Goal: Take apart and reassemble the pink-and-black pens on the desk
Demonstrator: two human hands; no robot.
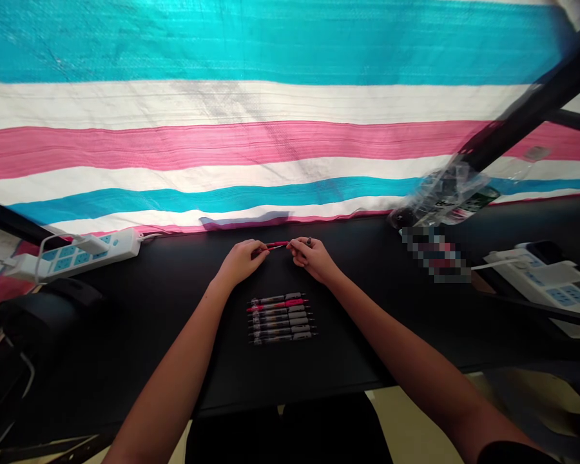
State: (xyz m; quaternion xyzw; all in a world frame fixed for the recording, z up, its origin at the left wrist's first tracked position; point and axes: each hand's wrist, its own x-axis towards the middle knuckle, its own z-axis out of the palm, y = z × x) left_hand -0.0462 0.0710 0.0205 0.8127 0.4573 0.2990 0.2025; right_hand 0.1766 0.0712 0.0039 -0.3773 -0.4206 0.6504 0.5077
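Observation:
A red pen point(276, 245) spans the gap between my hands at the far middle of the black desk. My left hand point(244, 259) is closed around its left part, thumb and fingers pinching together. My right hand point(313, 258) has its fingers curled at the other end. A dark tip point(309, 241) pokes up behind those fingers; whether it belongs to a second pen I cannot tell. Nearer to me, several pens lie side by side in a neat stack of rows. Most are black-and-grey pens point(283, 328), and one is a red pen point(278, 305) near the top of the row.
A white power strip point(94, 252) sits at the back left, beside a dark rounded object point(53, 309). On the right are a bottle in clear plastic point(473, 201), a blurred-out item point(435, 253) and another power strip point(546, 280). A striped sheet point(270, 145) hangs behind the desk point(159, 322).

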